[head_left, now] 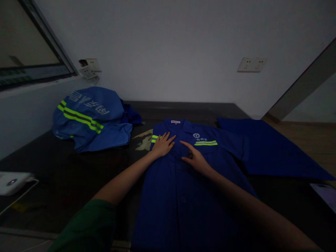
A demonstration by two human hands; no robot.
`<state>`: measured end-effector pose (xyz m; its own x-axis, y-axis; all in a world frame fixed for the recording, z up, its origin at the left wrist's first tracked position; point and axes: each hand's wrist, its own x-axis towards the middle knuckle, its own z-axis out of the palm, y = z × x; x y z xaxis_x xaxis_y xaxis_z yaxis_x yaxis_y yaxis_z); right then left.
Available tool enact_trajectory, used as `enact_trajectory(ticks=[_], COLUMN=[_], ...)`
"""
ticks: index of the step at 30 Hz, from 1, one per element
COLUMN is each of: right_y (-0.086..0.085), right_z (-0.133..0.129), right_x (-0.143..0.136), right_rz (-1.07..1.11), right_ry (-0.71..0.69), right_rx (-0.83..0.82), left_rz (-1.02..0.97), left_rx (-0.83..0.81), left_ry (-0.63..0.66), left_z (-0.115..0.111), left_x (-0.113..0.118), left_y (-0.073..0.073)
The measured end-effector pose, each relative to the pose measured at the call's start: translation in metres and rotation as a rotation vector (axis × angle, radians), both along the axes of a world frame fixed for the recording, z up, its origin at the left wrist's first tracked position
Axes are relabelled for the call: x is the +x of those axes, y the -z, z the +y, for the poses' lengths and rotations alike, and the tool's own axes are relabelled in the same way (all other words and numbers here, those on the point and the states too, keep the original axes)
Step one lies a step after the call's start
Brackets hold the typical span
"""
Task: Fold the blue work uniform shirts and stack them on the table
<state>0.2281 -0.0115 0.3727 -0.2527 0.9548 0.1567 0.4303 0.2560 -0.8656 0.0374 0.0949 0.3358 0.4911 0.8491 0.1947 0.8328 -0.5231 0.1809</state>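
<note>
A dark blue work shirt (189,189) lies spread on the dark table, collar toward the wall. It carries a white gear logo and a yellow-green reflective stripe on the chest. Its left side looks folded inward, while the short sleeve on the right stretches outward. My left hand (163,145) rests flat on the shirt's left chest, fingers spread, beside another reflective stripe. Just right of the front opening, my right hand (195,157) is over the shirt with thumb and index finger apart; its other fingers are curled and partly hidden. Nothing shows in either hand.
A heap of lighter blue clothing (91,117) with reflective bands sits at the back left. Flat blue fabric (273,148) lies under the sleeve at right. A white device (13,182) with a cable is at the left edge. Wall sockets (252,64) are behind the table (183,105).
</note>
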Motion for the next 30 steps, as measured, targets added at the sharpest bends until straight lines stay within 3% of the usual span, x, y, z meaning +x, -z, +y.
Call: enact_trajectory(ticks=[3, 6, 8, 12, 16, 19, 22, 30], right_y=[-0.004, -0.007, -0.009, -0.018, -0.019, -0.009, 0.0, 0.009], right_z=[0.001, -0.001, -0.005, -0.019, -0.025, -0.017, -0.003, 0.015], right_x=[-0.005, -0.002, 0.002, 0.006, -0.011, -0.032, -0.046, -0.042], right_rz=[0.135, 0.008, -0.201, -0.524, -0.644, -0.751, -0.808, -0.718], right_ry=[-0.024, -0.002, 0.048, 0.204, 0.087, 0.024, 0.08, 0.165], right_rx=[-0.182, -0.281, -0.212, 0.151, 0.385, 0.369, 0.292, 0.269], left_rz=[-0.011, -0.053, -0.15, -0.452, -0.536, -0.551, -0.61, -0.655], left_rx=[-0.019, -0.043, -0.016, 0.107, 0.048, -0.008, -0.089, -0.285], left_ry=[-0.003, -0.007, -0.019, 0.074, 0.247, 0.285, 0.309, 0.437], left_z=[0.001, 0.001, 0.001, -0.01, -0.029, -0.037, -0.037, -0.035], left_x=[0.0, 0.002, 0.001, -0.009, -0.023, -0.03, -0.033, -0.037], left_y=[0.0, -0.002, -0.004, -0.012, -0.017, -0.013, -0.008, -0.01])
